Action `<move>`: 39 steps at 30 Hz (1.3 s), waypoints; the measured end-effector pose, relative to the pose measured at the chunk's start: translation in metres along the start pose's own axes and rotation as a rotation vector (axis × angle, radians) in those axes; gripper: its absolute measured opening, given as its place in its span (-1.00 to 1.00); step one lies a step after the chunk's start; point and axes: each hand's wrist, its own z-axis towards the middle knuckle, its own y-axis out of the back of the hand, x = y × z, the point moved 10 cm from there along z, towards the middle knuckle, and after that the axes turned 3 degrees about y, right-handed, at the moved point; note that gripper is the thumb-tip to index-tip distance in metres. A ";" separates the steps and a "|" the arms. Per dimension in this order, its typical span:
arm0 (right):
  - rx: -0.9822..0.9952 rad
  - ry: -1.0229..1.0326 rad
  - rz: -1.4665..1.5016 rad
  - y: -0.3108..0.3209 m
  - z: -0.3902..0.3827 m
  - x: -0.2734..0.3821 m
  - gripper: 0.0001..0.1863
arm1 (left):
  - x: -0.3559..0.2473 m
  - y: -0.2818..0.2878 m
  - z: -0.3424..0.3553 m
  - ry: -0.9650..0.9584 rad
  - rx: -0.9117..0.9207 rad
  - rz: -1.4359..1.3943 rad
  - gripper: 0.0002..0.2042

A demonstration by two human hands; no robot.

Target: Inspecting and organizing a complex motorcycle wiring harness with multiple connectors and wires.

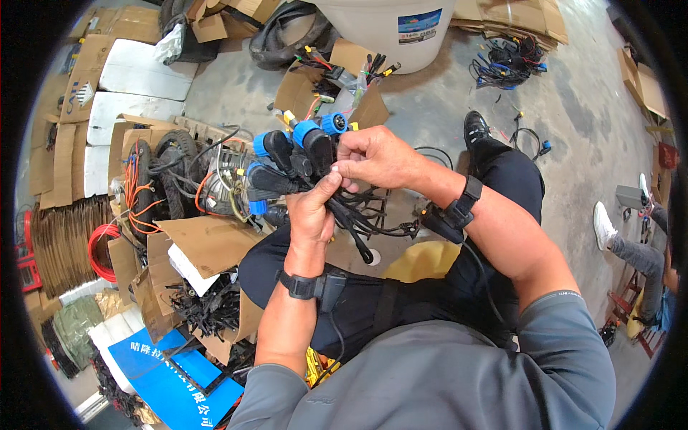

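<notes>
Bright blue collars (306, 132) ring black connectors (319, 153) above the left hand (312, 211); below the right hand (376, 158), the cables (350, 221) are plain black. Left of the left hand, a coil (97, 252) is red and a lower board (168, 390) blue with white lettering; beyond the right hand, a tub (365, 36) is white.

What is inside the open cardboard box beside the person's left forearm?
A tangle of thin black pieces. They cover whatever lies deeper, so that cannot be seen.
</notes>
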 end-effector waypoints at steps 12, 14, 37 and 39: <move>-0.340 -0.147 -0.599 0.104 -0.006 -0.055 -0.67 | -0.060 0.027 -0.018 -0.223 -0.052 0.049 -0.75; -0.181 -0.299 -0.562 0.089 -0.014 -0.087 -0.60 | -0.065 0.026 -0.022 -0.232 -0.042 0.035 -0.73; -1.083 0.072 0.487 0.232 -0.063 -0.087 -0.77 | -0.071 0.100 -0.056 -0.106 -0.061 -0.238 -0.72; -1.042 0.028 0.235 0.234 -0.056 -0.041 -0.75 | -0.065 0.104 -0.054 -0.103 -0.139 -0.239 -0.74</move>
